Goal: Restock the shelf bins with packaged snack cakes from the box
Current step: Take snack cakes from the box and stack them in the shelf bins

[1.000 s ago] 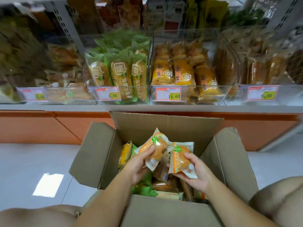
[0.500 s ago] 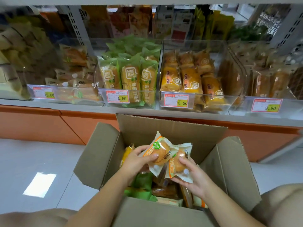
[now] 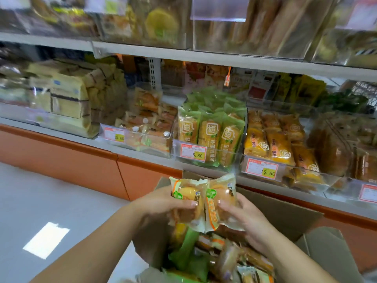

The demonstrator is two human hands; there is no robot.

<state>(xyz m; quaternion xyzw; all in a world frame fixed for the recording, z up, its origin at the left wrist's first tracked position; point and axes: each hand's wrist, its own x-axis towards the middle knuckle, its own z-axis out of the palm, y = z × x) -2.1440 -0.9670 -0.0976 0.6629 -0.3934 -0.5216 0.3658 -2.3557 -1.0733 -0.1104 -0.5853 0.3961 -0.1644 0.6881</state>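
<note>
The snack cake wrappers (image 3: 221,201) are orange and white with green logos, the box (image 3: 285,215) brown.

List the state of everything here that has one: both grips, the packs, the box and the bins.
Left grip, holding left cake pack.
Right grip, holding right cake pack.
Cardboard box, flaps open, more packs inside.
Green-pack bin, full, packs upright.
Orange-and-white pack bin, packs piled loosely.
</note>
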